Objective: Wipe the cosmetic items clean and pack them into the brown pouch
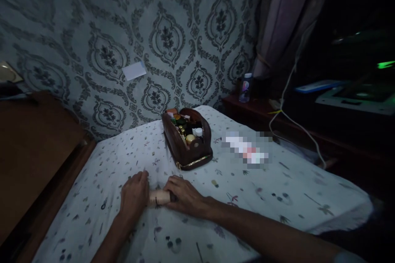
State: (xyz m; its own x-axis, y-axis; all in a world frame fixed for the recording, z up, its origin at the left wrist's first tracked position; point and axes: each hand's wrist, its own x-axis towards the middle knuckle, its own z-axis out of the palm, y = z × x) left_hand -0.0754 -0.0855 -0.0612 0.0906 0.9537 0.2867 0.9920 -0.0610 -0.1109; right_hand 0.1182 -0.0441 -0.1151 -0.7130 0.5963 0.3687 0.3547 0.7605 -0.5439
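Note:
A small beige bottle [159,198] with dark lettering lies sideways between my hands, a little above or on the patterned sheet. My right hand [184,195] is closed around its dark-capped right end. My left hand [135,193] is closed at the other end, slightly blurred, and hides that end of the bottle. Just beyond my hands sits a brown cosmetic bag [194,154], unzipped, with several small jars and bottles inside. A white-lidded jar [198,132] shows at its front right.
The white printed sheet [247,197] covers the bed. A pixelated pink-and-white item [247,149] lies right of the bag. A bottle [245,88] stands on a dark red ledge by the wall, near a hanging white cable [284,90]. A brown wooden panel [37,144] borders the left.

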